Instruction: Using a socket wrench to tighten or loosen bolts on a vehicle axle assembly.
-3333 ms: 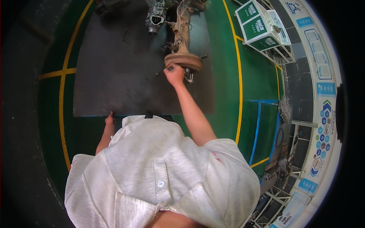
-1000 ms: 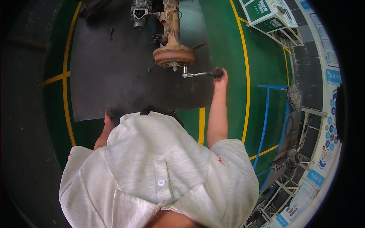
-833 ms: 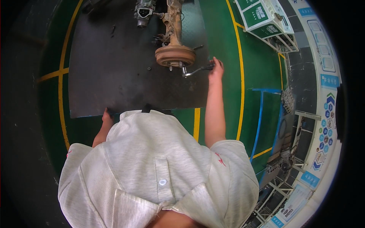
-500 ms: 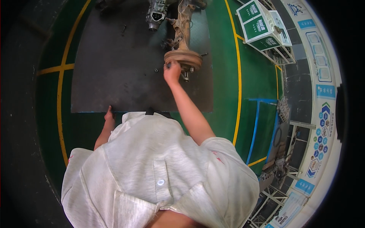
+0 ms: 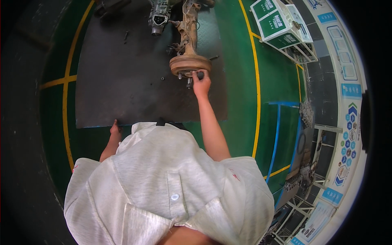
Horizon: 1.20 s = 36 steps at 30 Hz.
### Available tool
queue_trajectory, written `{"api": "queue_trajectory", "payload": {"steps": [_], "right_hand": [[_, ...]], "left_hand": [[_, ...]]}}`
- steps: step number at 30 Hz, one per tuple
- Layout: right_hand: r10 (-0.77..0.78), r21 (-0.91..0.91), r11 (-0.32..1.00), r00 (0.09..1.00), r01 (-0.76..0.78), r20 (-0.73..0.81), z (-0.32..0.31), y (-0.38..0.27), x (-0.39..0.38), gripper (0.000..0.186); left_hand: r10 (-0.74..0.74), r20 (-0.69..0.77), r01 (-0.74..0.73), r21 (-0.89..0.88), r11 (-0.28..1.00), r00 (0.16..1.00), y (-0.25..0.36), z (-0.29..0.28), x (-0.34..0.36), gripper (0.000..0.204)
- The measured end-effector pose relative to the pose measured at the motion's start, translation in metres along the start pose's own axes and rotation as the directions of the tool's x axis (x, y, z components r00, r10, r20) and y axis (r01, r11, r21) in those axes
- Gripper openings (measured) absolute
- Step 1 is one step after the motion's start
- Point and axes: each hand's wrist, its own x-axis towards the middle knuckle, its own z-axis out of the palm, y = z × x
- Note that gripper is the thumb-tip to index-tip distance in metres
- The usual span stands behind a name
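Note:
A rusty brake drum [image 5: 190, 64] sits on the near end of a rusty axle [image 5: 188, 34] that lies on the dark work surface [image 5: 118, 90]. At the right of the drum's near face, my right hand [image 5: 201, 85] is closed on a small dark cylindrical piece [image 5: 200, 75], its exact kind partly hidden by the fingers. Shiny metal studs [image 5: 189, 83] stick out of the drum toward me, just left of that hand. My left hand [image 5: 115, 128] is at the surface's near left edge, one digit stretched out, holding nothing visible; its other fingers are partly hidden.
A metal gearbox housing [image 5: 159, 17] lies left of the axle. A loose nut [image 5: 162, 78], a bolt [image 5: 125, 35] and a dark rod-like piece [image 5: 214, 57] are on the surface. Beyond the green floor [image 5: 241, 94], a white-and-green cabinet [image 5: 281, 20] stands at the far right.
My right hand has moved right across the drum's face, from its left side to its right, with the dark piece still held. The left hand stays by the edge.

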Motion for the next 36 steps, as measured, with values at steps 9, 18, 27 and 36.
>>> {"api": "queue_trajectory", "payload": {"steps": [9,18,27,36], "right_hand": [[0.551,0.312,0.810,0.827,-0.497,-0.113,-0.062,0.149,0.029,0.030],[0.930,0.440,0.325,0.368,-0.837,0.014,-0.038,0.201,0.010,0.029],[0.265,0.018,0.963,0.922,-0.271,-0.282,-0.102,0.053,0.052,0.022],[-0.364,-0.536,0.711,0.890,0.456,0.274,-0.029,-0.117,0.020,0.023]], "left_hand": [[-0.012,-0.135,0.014,0.018,1.000,0.991,0.005,0.017,-0.019,0.057],[-0.120,0.008,0.120,-0.008,0.993,0.993,0.014,0.001,-0.042,0.076],[-0.040,0.198,0.078,-0.189,0.979,0.979,0.005,-0.004,-0.008,0.070],[0.066,0.199,-0.018,-0.235,0.972,0.978,-0.023,-0.011,0.005,0.076]]}}
